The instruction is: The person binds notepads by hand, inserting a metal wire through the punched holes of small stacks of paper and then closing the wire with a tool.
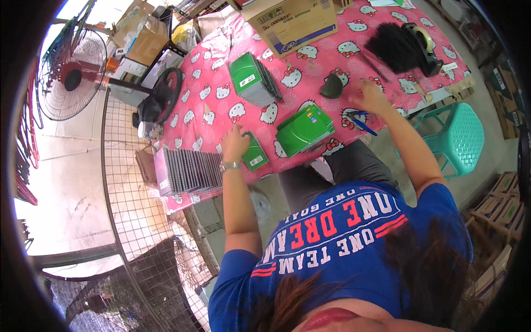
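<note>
Hair (428,265) is draped over a blue shirt (332,238), on the near side of the fanned green pile (303,130). Left of this pile, a green notebook (255,155) is met by the left hand (236,144), fingers loosely bent; whether it is gripped cannot be told. Right of the pile, the right hand (371,98) is held half curled, its grasp unclear. Blue pliers (365,127) are laid right of the pile.

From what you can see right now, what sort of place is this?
Probably a small workshop or stockroom: stacks of green notebooks lie on a pink table cover, with a large cardboard box and what looks like a heap of black binding coils.
</note>
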Motion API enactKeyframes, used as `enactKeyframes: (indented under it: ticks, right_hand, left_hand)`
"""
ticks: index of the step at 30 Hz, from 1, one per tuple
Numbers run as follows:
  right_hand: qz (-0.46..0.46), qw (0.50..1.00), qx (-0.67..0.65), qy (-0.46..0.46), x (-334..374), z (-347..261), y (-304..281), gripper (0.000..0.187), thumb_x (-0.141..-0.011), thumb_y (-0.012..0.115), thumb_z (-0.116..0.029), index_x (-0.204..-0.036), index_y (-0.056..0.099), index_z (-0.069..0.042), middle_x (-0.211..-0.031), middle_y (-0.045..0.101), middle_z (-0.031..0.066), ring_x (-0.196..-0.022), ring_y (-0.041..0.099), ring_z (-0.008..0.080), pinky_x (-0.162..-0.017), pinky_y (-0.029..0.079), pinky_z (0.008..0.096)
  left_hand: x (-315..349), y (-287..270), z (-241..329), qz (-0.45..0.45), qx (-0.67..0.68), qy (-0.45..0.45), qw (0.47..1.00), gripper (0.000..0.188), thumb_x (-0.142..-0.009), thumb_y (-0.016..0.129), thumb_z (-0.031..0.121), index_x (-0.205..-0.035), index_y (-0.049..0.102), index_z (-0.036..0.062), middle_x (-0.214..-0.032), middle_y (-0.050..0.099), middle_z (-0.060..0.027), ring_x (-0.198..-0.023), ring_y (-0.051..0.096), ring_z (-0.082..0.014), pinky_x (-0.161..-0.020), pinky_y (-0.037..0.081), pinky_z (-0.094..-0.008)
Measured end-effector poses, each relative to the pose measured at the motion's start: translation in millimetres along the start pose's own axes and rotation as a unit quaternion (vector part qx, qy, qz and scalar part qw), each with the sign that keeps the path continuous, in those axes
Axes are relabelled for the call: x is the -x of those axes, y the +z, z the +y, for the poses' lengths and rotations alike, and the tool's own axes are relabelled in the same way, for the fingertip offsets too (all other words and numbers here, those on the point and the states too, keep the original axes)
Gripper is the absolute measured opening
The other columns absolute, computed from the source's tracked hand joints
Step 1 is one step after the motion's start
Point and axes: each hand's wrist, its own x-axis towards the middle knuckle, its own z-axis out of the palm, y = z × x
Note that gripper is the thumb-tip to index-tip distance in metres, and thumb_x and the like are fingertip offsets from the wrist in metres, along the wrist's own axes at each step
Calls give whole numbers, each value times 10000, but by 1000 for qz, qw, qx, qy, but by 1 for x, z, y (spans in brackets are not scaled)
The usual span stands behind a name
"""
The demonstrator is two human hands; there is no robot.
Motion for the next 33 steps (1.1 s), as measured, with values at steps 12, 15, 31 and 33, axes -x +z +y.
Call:
enactKeyframes:
  ticks: [12,15,31,33]
  right_hand:
    - [3,975,118,190,-65,82,-11,223,-855,633,-145,-1049,634,-35,-1024,633,198,-928,643,390,-814,526,501]
    - [37,974,127,181,-63,82,-21,196,-850,565,-110,-1021,649,-63,-1045,642,189,-932,650,391,-815,534,494]
    - [107,985,132,-5,5,-21,10,296,-928,556,-247,-1210,644,-245,-1073,580,70,-1019,555,274,-870,391,505]
    - [97,990,105,0,8,-20,5,285,-919,568,-253,-1190,655,-248,-1048,590,63,-1017,563,271,-867,387,505]
  left_hand:
    - [82,12,168,48,21,391,919,290,-785,719,206,-1013,606,66,-991,614,-120,-945,588,-322,-797,501,-417]
    - [73,3,158,-14,74,390,918,293,-790,709,200,-1040,610,84,-1017,622,-117,-950,598,-320,-789,507,-423]
    - [64,-4,156,117,110,353,922,192,-850,584,140,-1025,598,64,-924,636,-108,-894,582,-299,-846,396,-428]
    - [65,-6,156,126,128,368,912,181,-858,599,155,-1014,600,63,-918,636,-107,-890,581,-292,-839,394,-426]
